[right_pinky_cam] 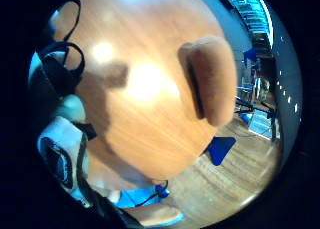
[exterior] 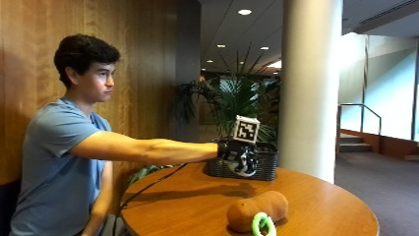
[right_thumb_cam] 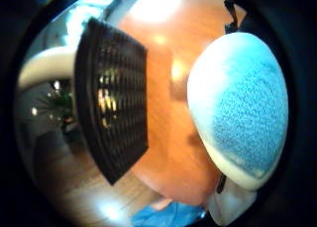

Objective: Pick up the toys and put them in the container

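My gloved right hand (exterior: pixel 237 152) is stretched out above the round wooden table (exterior: pixel 190 206), its fingers curled round a white and light-blue plush toy (exterior: pixel 245 170). That toy (right_thumb_cam: pixel 242 108) fills much of the thumb side palm view. The hand and toy hang just in front of the black mesh basket (exterior: pixel 265 167), near its rim; the basket (right_thumb_cam: pixel 116 98) stands at the table's far edge. A brown plush toy (exterior: pixel 256 209) lies near the table's front edge, with a green ring (exterior: pixel 263 223) leaning at its near end. The same brown toy (right_pinky_cam: pixel 212 79) shows on the tabletop in the little finger side view.
A wide white pillar (exterior: pixel 311 88) rises right behind the table and a potted palm (exterior: pixel 239 101) stands behind the basket. A wood-panelled wall (exterior: pixel 144 73) runs along the person's side. Bare tabletop (right_pinky_cam: pixel 145 89) lies between the hand and the brown toy.
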### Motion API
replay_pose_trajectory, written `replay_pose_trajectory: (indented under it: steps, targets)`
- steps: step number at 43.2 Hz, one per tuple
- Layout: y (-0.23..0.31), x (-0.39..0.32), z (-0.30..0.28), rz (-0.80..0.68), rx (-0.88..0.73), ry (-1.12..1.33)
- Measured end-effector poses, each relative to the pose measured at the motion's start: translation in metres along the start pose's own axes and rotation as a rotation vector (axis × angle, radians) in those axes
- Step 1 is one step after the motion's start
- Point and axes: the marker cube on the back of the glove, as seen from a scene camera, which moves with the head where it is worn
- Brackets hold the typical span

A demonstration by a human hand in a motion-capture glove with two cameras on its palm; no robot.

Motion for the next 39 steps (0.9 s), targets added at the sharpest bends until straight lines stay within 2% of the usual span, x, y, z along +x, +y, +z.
replay_pose_trajectory:
  steps: [6, 10, 15, 21, 31, 39]
  targets:
    - [0.018, 0.001, -0.054, 0.056, 0.093, 0.013]
    - [0.035, 0.003, -0.087, 0.011, 0.138, 0.109]
    - [0.053, -0.013, -0.132, -0.050, 0.215, 0.104]
    - [0.061, -0.051, -0.176, 0.078, 0.273, -0.009]
    - [0.079, -0.129, -0.213, -0.157, 0.351, 0.039]
    - [0.079, -0.172, -0.201, -0.191, 0.372, -0.047]
